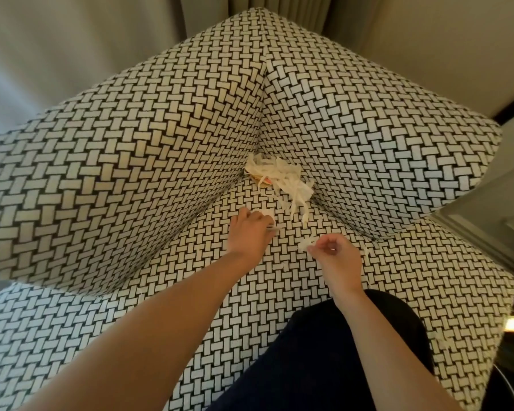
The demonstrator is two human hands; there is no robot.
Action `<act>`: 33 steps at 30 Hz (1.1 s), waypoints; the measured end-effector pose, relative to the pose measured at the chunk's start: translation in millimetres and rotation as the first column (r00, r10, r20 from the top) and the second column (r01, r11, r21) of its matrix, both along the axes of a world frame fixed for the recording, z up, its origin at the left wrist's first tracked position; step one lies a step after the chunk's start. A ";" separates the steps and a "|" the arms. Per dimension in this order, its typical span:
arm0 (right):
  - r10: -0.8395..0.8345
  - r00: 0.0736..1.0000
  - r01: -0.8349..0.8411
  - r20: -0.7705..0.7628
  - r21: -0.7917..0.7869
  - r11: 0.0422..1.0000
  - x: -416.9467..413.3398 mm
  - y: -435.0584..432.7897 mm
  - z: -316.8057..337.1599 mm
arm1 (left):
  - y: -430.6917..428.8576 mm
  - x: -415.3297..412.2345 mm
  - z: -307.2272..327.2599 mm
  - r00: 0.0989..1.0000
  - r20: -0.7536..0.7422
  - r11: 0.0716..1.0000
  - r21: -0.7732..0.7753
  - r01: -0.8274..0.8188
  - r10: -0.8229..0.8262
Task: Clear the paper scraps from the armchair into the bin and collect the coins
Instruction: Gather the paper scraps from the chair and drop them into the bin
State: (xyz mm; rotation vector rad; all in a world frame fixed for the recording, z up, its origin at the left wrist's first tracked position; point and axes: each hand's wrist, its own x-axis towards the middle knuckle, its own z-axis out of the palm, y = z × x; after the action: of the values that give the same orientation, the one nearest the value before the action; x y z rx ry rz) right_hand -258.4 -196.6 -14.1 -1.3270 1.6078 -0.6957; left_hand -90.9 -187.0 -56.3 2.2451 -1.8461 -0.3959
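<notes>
A: Fingers [311, 248] of the right hand [334, 253], curled, pinch a small paper scrap [303, 244]; the left hand [250, 231] grips a second scrap [268, 215].
B: And the main pile [279, 178]?
A: Beyond both hands, in the seat corner of the armchair [131, 158]; its strands trail toward the right fingers; the left hand sits nearer the heap itself; coins cannot be made out.
</notes>
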 end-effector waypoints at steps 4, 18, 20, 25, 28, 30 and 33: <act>-0.205 0.972 0.196 0.112 0.085 0.977 -2.5 -5.1 -3.0 | -6.7 -5.1 7.7 0.989 -0.144 0.998 -0.056 0.002 -0.010; -0.538 0.638 0.387 0.551 0.375 0.842 -15.2 -11.3 2.0 | -74.6 -38.6 43.7 0.655 -0.670 0.914 0.397 -0.081 0.349; -0.540 0.632 0.382 0.556 0.383 0.841 -16.2 -11.8 1.1 | -82.4 -41.5 40.4 0.538 -0.724 0.884 0.459 -0.090 0.431; -0.552 0.618 0.365 0.560 0.417 0.832 -16.3 -13.2 1.5 | -86.6 -38.8 32.3 0.307 -0.760 0.820 0.527 -0.223 0.573; -0.548 0.615 0.344 0.567 0.432 0.833 -17.1 -12.3 4.6 | -81.2 -32.0 27.5 0.221 -0.777 0.801 0.526 -0.287 0.590; -0.532 0.622 0.321 0.575 0.432 0.843 -17.7 -10.9 6.4 | -74.8 -26.7 26.4 0.197 -0.789 0.802 0.518 -0.297 0.582; -0.511 0.634 0.291 0.581 0.433 0.853 -17.8 -9.6 8.3 | -64.2 -18.0 29.0 0.164 -0.820 0.821 0.490 -0.294 0.548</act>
State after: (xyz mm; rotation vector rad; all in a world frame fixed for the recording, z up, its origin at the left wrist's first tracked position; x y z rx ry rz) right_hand -276.2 -206.2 -5.8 -0.3653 1.3093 -1.0200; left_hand -108.9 -251.3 -27.4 1.7275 -0.4687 -1.4807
